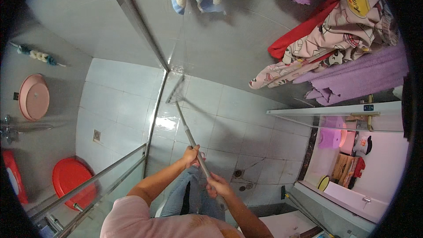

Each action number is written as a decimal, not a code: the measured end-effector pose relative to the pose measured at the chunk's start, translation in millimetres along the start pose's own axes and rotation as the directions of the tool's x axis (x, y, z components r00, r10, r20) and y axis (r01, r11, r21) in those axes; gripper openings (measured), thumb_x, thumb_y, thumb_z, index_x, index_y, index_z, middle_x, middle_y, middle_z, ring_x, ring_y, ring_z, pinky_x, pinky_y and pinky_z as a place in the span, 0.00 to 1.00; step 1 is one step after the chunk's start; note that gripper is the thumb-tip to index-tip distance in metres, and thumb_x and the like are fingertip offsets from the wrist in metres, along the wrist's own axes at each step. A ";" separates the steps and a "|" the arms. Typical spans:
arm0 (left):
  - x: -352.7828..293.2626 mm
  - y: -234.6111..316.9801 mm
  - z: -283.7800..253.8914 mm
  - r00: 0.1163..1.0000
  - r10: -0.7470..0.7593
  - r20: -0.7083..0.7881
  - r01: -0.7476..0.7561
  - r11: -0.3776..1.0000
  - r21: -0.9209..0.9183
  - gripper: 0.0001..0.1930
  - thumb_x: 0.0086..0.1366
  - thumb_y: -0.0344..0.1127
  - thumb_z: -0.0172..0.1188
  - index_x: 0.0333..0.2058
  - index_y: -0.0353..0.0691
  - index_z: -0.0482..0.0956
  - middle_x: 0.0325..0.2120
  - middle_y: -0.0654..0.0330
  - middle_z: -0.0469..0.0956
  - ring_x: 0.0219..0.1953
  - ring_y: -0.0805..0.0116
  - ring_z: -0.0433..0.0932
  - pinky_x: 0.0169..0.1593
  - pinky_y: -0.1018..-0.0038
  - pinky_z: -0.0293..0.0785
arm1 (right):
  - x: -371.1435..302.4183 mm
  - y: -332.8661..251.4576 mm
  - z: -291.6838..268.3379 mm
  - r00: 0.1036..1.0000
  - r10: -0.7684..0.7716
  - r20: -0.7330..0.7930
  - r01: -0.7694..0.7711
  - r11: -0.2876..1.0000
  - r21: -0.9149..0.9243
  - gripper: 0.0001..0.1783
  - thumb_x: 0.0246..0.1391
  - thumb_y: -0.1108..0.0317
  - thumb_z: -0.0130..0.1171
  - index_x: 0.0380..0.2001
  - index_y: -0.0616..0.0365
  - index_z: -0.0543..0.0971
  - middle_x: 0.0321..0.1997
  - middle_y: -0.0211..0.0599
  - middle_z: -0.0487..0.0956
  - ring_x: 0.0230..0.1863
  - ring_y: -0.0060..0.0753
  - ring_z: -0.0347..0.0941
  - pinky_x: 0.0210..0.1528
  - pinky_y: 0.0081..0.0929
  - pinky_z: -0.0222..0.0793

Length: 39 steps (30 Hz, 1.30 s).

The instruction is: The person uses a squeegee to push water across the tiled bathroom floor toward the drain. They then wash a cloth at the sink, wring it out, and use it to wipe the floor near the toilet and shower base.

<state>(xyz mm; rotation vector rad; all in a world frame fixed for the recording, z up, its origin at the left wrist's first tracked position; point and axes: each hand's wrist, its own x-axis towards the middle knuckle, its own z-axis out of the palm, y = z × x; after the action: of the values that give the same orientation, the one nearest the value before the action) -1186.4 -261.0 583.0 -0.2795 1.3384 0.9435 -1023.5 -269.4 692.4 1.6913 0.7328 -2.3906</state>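
A long-handled floor squeegee (189,135) slants away from my body, its pale grey pole crossing in front of my legs. My left hand (192,156) is closed round the middle of the pole. Lower down, nearer my body, my right hand (219,185) also wraps the pole. The narrow squeegee head (176,90) is at the floor tiles by the far wall, close beside the metal shower rail. Wet, shiny tiles (168,123) lie just below the head.
A glass shower partition (110,172) stands at left, with a red basin (72,180) behind it. A pink basin (34,97) hangs on the left wall. Clothes (326,39) and purple towels (361,70) hang at right. A door (335,113) stands open. A floor drain (238,173) lies right of my legs.
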 end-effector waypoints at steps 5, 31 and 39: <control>38.5 17.8 -10.9 0.997 0.042 0.065 -0.032 0.988 -0.148 0.13 0.58 0.39 0.40 0.32 0.33 0.56 0.18 0.56 0.61 0.21 0.62 0.67 0.26 0.59 0.73 | 26.7 -64.7 15.3 0.975 0.038 0.218 -0.109 0.939 0.325 0.19 0.50 0.65 0.46 0.46 0.52 0.60 0.16 0.27 0.63 0.11 0.13 0.54 0.10 0.11 0.51; 27.5 -182.9 21.1 0.845 -0.107 0.524 -0.174 0.871 0.458 0.13 0.54 0.37 0.49 0.17 0.32 0.68 0.11 0.56 0.67 0.13 0.66 0.69 0.16 0.70 0.67 | -66.0 107.4 -46.2 0.999 0.052 -0.017 -0.037 0.872 0.488 0.19 0.49 0.58 0.45 0.41 0.60 0.66 0.25 0.33 0.70 0.21 0.19 0.64 0.18 0.15 0.59; -43.6 -149.2 41.9 0.878 -0.213 0.428 0.197 0.977 0.081 0.15 0.56 0.40 0.47 0.27 0.30 0.61 0.17 0.55 0.67 0.16 0.63 0.70 0.20 0.66 0.71 | -134.2 71.3 -42.9 0.964 0.043 -0.263 -0.102 0.971 -0.215 0.26 0.48 0.64 0.47 0.52 0.52 0.57 0.17 0.31 0.67 0.17 0.21 0.62 0.17 0.18 0.58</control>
<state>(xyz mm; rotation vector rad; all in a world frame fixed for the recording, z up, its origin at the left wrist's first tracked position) -1048.1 -343.4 584.0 -0.1656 0.8907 0.7471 -911.3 -335.8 781.6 1.9112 0.9219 -1.9729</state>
